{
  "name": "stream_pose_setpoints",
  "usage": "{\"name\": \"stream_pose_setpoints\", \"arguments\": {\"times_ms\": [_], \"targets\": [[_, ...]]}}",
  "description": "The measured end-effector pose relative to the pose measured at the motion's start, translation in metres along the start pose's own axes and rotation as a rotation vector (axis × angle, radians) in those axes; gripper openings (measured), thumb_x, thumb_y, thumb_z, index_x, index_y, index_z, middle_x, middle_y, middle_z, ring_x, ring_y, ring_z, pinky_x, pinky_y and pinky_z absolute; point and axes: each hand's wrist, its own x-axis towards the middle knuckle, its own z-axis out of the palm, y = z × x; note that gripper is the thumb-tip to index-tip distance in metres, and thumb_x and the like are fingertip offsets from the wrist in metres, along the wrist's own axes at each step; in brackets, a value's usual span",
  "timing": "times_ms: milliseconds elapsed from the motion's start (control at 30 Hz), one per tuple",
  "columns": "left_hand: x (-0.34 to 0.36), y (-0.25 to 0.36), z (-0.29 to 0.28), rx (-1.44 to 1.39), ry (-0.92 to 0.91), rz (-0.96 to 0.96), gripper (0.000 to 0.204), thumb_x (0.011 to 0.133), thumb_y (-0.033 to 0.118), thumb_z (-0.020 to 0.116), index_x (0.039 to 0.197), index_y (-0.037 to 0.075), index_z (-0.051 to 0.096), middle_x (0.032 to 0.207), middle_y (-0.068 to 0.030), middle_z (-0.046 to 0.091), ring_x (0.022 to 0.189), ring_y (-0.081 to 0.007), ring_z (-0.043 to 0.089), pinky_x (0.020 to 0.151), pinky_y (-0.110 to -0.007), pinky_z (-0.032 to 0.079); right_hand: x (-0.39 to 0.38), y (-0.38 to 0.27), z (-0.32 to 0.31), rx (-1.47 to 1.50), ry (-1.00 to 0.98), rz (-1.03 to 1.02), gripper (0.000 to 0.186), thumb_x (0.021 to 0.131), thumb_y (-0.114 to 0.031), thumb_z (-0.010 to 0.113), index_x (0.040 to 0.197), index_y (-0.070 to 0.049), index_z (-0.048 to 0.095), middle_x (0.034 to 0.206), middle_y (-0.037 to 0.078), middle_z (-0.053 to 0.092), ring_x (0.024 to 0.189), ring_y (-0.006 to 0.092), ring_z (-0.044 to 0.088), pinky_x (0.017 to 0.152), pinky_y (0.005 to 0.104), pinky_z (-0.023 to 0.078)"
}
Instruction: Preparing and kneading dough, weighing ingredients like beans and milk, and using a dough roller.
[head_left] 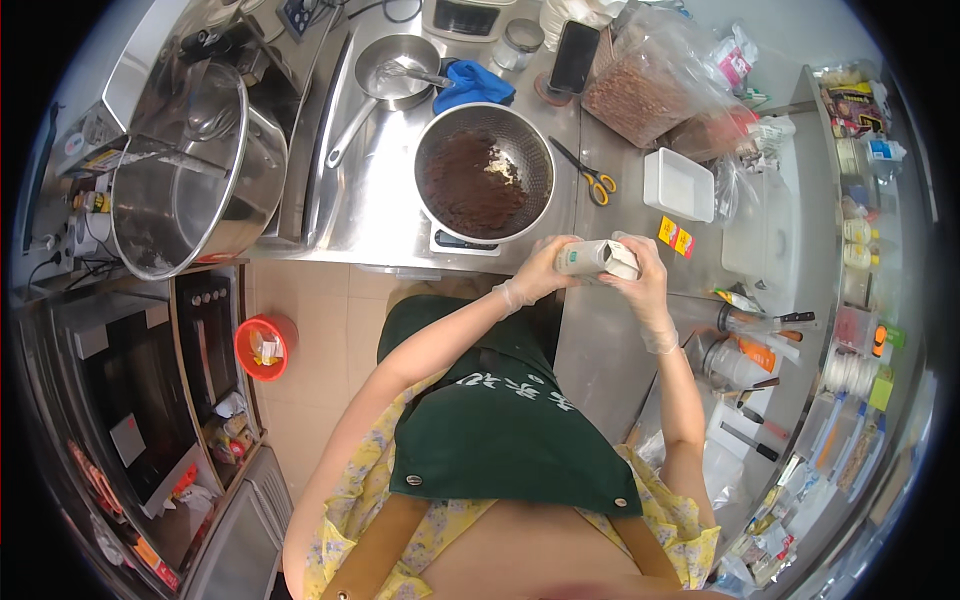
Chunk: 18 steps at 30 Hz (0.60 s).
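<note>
In front of my apron, near the counter's edge, I hold a white carton (583,258) tilted on its side. My left hand (538,270), in a clear glove, is wrapped round the carton's body. My gloved right hand (645,288) grips its folded top end at the right; whether the spout is unsealed cannot be made out. Just beyond my left hand, a dimpled metal bowl (538,172) sits on a white kitchen scale (465,246). Inside it lies a dark brown mass (465,190) with a small heap of pale bits (501,166) on its right side.
Black-and-yellow scissors (600,188) and a white plastic tub (680,185) lie right of the bowl. Behind are a saucepan (397,60), a blue cloth (474,85) and a phone (575,57). A large mixer bowl (200,215) stands left; a red bin (265,348) is below.
</note>
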Motion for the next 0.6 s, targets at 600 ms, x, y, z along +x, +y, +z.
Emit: {"name": "stream_pose_setpoints", "arguments": {"times_ms": [600], "targets": [[-0.002, -0.021, -0.001, 0.083, 0.031, -0.022, 0.063, 0.064, 0.001, 0.077, 0.121, 0.008, 0.051, 0.123, -0.0122, 0.051, 0.119, -0.0308, 0.047, 0.102, -0.039, 0.037, -0.01, 0.006, 0.025, -0.142, -0.006, -0.07, 0.068, 0.063, -0.036, 0.081, 0.118, -0.003, 0.057, 0.11, 0.013, 0.06, 0.103, 0.0313, 0.054, 0.088, 0.04, 0.044]]}}
